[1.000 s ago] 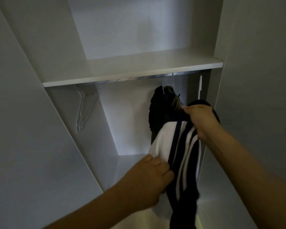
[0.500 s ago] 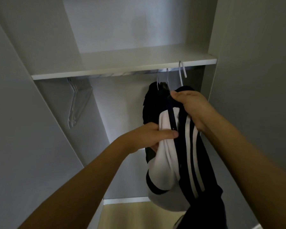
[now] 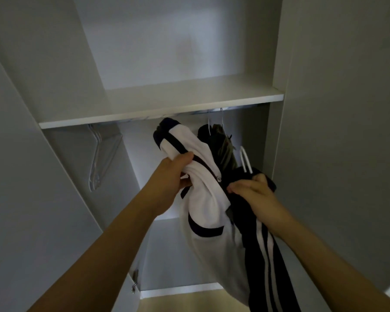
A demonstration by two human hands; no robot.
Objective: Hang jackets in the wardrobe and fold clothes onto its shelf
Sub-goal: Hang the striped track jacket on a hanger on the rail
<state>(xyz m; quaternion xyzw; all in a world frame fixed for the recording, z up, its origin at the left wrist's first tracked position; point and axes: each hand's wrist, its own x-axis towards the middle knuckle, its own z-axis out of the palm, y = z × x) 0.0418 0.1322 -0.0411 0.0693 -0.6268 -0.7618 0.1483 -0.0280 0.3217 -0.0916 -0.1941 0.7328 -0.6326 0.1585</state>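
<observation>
A: The jacket (image 3: 208, 199) is in our hands, in front of the wardrobe. Our left hand (image 3: 171, 176) squeezes its white part.

B: Our right hand (image 3: 254, 194) grips its dark part. Farther back, the shelf (image 3: 144, 109).

Under the one shelf (image 3: 162, 102) there were two dark jackets (image 3: 221, 145) hanging on the rail, one white-and-navy jacket (image 3: 203, 199) below it, two clear empty hangers (image 3: 99, 158) leftward, and one white hanger (image 3: 244, 161).

Hangers (image 3: 99, 154) left, jackets (image 3: 221, 147) right
</observation>
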